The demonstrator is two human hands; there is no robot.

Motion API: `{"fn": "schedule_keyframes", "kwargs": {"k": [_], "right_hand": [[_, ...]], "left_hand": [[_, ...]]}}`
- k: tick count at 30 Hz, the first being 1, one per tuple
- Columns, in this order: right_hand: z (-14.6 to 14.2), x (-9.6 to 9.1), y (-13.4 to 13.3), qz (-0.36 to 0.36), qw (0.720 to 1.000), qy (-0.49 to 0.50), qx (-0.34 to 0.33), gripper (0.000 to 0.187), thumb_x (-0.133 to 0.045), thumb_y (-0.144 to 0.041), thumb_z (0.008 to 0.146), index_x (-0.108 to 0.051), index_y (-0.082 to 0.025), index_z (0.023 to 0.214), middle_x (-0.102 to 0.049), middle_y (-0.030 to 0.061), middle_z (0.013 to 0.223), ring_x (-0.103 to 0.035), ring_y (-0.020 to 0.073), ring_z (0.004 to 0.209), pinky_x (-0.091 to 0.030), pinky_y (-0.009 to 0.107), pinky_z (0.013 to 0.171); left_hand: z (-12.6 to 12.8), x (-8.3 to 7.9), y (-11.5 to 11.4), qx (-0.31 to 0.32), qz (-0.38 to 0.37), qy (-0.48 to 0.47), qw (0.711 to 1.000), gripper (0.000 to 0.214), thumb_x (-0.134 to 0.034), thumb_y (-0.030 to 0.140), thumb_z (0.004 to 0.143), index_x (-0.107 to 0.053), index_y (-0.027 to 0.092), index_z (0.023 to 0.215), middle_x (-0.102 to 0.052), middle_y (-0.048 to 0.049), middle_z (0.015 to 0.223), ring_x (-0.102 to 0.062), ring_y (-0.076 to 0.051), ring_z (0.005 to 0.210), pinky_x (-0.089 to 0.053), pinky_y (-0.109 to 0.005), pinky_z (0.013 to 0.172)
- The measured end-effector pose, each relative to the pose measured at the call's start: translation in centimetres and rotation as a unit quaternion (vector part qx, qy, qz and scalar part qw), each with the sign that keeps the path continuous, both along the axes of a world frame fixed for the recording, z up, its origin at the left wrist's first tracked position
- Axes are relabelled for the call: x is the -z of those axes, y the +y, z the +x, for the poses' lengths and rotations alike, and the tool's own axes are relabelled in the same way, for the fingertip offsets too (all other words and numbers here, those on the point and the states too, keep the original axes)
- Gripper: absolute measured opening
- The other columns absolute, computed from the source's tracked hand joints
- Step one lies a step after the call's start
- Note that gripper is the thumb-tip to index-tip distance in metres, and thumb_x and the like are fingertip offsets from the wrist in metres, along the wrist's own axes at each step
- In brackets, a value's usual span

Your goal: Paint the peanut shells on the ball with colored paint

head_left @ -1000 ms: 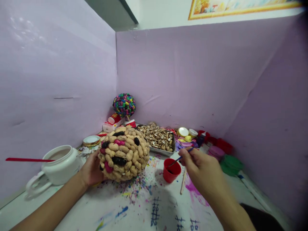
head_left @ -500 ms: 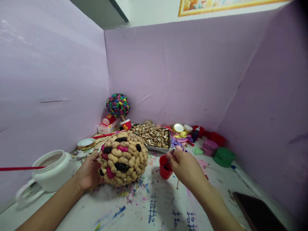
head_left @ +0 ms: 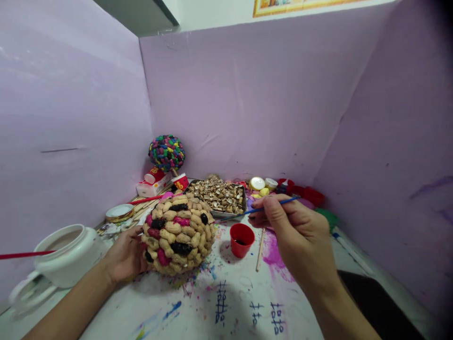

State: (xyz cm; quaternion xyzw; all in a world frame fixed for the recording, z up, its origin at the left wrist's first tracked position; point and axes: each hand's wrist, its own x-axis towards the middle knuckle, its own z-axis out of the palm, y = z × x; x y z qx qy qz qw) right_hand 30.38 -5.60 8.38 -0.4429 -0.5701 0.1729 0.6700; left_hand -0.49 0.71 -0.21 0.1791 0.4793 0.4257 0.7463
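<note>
A ball covered in peanut shells [head_left: 179, 233], some painted pink and black, rests on the paint-spattered table. My left hand [head_left: 124, 255] cups its left side, fingers curled against it. My right hand [head_left: 295, 233] pinches a thin blue paintbrush [head_left: 260, 210], whose tip reaches the ball's upper right side. A small red cup [head_left: 241, 239] with dark paint stands between the ball and my right hand.
A white jar [head_left: 67, 255] with a red stick in it stands at the left. Behind are a metal tray of peanut shells [head_left: 219, 196], a multicoloured shell ball [head_left: 166, 153], paint pots and lids [head_left: 300, 193]. A wooden stick [head_left: 260, 249] lies by the cup. Purple partitions enclose the table.
My right hand has lifted the brush out of the red cup and swung its tip left to the ball. The left hand has stayed on the ball.
</note>
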Motion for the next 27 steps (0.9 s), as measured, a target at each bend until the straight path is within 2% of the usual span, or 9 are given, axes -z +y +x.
{"fn": "schedule_keyframes", "kwargs": {"k": [5,11,16,22,27], "right_hand": [[-0.5,0.3,0.3,0.041,0.999,-0.015,-0.018,0.023,-0.058,-0.028,0.088,-0.072,-0.017,0.073,-0.072,0.0009,0.066,-0.069,0.0115,0.054,-0.058,0.019,0.051],[-0.6,0.6,0.0,0.051,0.998,-0.044,-0.015,0.024,-0.056,-0.027,0.09,-0.071,-0.018,0.075,-0.072,-0.0009,0.064,-0.07,0.0101,0.055,-0.056,0.017,0.052],[-0.7,0.9,0.2,0.063,0.995,-0.073,0.002,0.024,-0.055,-0.026,0.091,-0.071,-0.018,0.074,-0.072,-0.0006,0.064,-0.07,0.0108,0.055,-0.055,0.018,0.051],[-0.5,1.2,0.4,0.073,0.993,-0.088,0.019,0.023,-0.054,-0.026,0.093,-0.07,-0.019,0.077,-0.071,-0.002,0.064,-0.069,0.0102,0.056,-0.054,0.019,0.052],[-0.5,1.2,0.5,0.082,0.992,-0.09,0.024,0.024,-0.055,-0.026,0.092,-0.069,-0.019,0.075,-0.072,-0.0023,0.065,-0.069,0.0089,0.055,-0.054,0.017,0.053]], "left_hand": [[0.0,-0.1,0.0,-0.007,-0.012,0.001,1.0,0.05,-0.058,0.025,0.076,-0.058,0.016,0.125,-0.08,-0.0069,0.084,-0.074,-0.035,0.091,-0.058,-0.045,0.075],[0.5,-0.6,-0.3,-0.006,-0.009,0.008,1.0,0.045,-0.056,0.024,0.078,-0.06,0.013,0.122,-0.08,-0.0068,0.078,-0.075,-0.033,0.087,-0.058,-0.044,0.074],[0.2,-0.2,0.0,0.002,0.006,0.012,1.0,0.05,-0.057,0.022,0.076,-0.059,0.012,0.125,-0.08,-0.0103,0.088,-0.074,-0.035,0.092,-0.058,-0.049,0.079],[-0.7,0.8,0.4,0.009,0.019,0.02,1.0,0.047,-0.057,0.021,0.075,-0.061,0.013,0.122,-0.08,-0.0123,0.088,-0.074,-0.035,0.092,-0.056,-0.056,0.083],[-0.9,1.2,0.8,-0.001,0.012,0.016,1.0,0.048,-0.059,0.024,0.075,-0.062,0.014,0.122,-0.079,-0.0134,0.093,-0.072,-0.036,0.099,-0.051,-0.06,0.09]]}}
